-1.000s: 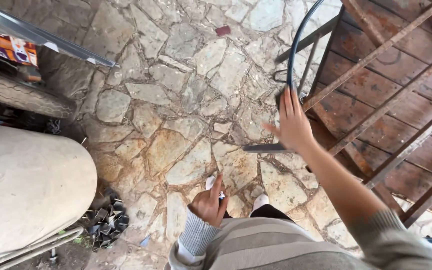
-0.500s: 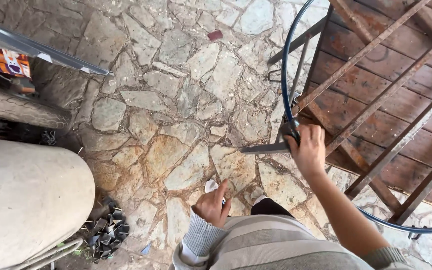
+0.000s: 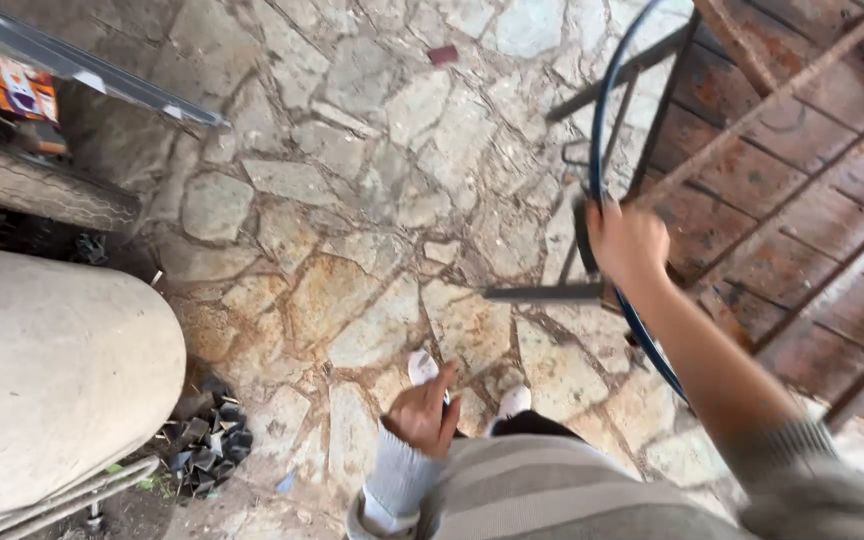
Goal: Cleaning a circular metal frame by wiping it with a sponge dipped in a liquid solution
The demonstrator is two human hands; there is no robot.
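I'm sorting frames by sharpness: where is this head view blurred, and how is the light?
Head view: the right hand on the blue hoop and its forearm are motion-smeared; the left hand is slightly soft; the stone floor is fairly sharp, in flat, even daylight without hard shadows or glare.

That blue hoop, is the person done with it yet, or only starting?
Not done, it seems. The right hand grips the blue hoop, which stands against the rusty metal frame. The left hand hangs free by the striped sweater. Nothing looks finished; where the hoop should end up is not visible.
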